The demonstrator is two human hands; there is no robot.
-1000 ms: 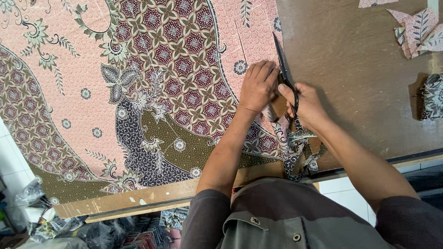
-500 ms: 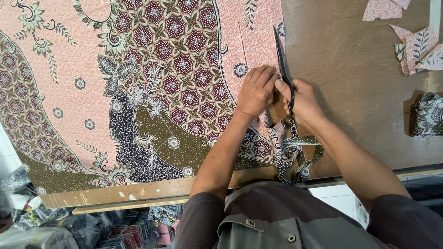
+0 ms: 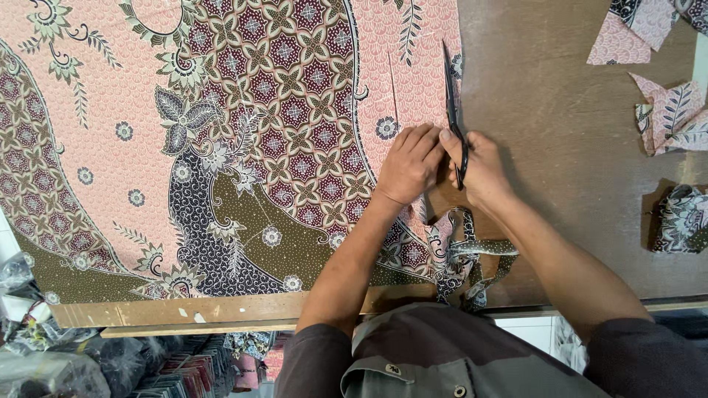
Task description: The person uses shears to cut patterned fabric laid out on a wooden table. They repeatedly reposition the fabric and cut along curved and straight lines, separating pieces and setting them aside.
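The right hand (image 3: 481, 168) gripped black scissors (image 3: 453, 110) near the tabletop's (image 3: 560, 133) front edge; left hand (image 3: 410, 163) fingers lay pressed together on patterned cloth (image 3: 221, 133) (a slip might cut crooked).

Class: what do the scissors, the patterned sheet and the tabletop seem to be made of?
Scissors: dark metal blades, thin and stiff.
Patterned sheet: probably woven cloth with a printed matte pattern; the cut strip curls limply.
Tabletop: likely wood board, brown and dull.
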